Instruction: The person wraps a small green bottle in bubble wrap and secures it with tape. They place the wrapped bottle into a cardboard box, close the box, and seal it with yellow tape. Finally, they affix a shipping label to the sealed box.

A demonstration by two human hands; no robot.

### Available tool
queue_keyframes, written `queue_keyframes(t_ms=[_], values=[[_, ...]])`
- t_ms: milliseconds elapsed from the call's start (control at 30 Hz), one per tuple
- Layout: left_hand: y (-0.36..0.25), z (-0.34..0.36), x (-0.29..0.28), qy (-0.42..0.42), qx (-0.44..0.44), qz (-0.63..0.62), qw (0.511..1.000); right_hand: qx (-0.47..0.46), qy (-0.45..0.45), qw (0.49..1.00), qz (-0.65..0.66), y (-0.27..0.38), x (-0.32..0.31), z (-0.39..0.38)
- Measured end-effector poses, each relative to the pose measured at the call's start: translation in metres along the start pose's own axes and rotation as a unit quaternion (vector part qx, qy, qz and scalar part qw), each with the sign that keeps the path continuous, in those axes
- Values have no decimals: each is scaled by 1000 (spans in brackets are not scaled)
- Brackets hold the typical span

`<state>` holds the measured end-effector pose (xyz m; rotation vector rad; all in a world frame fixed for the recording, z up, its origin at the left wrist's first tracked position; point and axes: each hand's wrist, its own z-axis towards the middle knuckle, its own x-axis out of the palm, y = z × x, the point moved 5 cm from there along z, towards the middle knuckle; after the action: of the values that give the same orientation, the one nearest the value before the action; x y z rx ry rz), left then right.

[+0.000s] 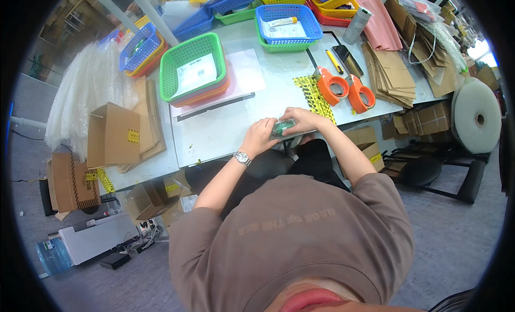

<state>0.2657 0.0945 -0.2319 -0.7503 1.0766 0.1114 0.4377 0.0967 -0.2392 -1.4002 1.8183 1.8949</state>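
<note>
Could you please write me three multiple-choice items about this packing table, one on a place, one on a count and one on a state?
1. Where do the orange tape dispensers lie?
A. On the white table, to the right of the hands
B. In a basket
C. On the floor

2. How many orange tape dispensers are there?
A. One
B. Two
C. Four

3. How is the small green bubble-wrapped item held?
A. Left hand alone
B. Lying untouched
C. Between both hands at the table's near edge

Answers:
1 A, they rest on the tabletop by the yellow-black striped tape.
2 B, two sit side by side.
3 C, the left hand and right hand both grip it.
</note>
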Motion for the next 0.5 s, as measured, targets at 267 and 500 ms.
queue_keyframes(t_ms=[267, 500], values=[[29, 12, 2, 1, 16, 110, 994, -60, -207, 948, -233, 18, -11, -20], [74, -3, 4, 39, -82, -49, 995, 48, -103, 985, -131, -4, -19, -3]])
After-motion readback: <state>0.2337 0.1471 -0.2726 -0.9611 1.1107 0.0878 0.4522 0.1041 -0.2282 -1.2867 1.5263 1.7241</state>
